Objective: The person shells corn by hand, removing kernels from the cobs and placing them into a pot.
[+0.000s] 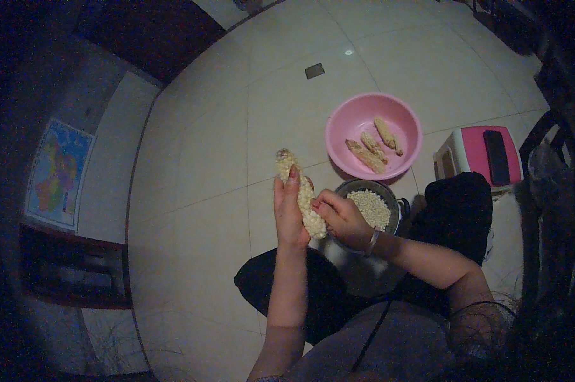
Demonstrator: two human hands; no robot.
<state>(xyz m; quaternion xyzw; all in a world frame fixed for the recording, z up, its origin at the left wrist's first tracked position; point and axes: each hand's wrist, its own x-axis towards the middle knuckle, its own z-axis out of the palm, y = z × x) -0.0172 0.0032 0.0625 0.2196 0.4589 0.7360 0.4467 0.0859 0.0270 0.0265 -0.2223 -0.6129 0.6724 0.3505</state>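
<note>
My left hand (288,210) is wrapped around a pale ear of corn (304,200), held tilted with its darker end pointing up and away. Curled fingers and thumb of my right hand (343,215) press against the kernels near the ear's lower end. Under and beyond that hand stands a round metal pot (394,203), partly covered by the hand and wrist. Loose pale corn kernels (371,207) lie inside it. Several stripped corn cobs (366,156) rest in a pink plastic basin (334,131) just past the pot.
On the tiled floor (211,157), a dark flat rectangular object (315,71) lies beyond the basin. A pink and white box-shaped object (473,143) is to the right, near my knee (459,205). At the left wall hangs a coloured map (60,174), above a dark recess (77,272).
</note>
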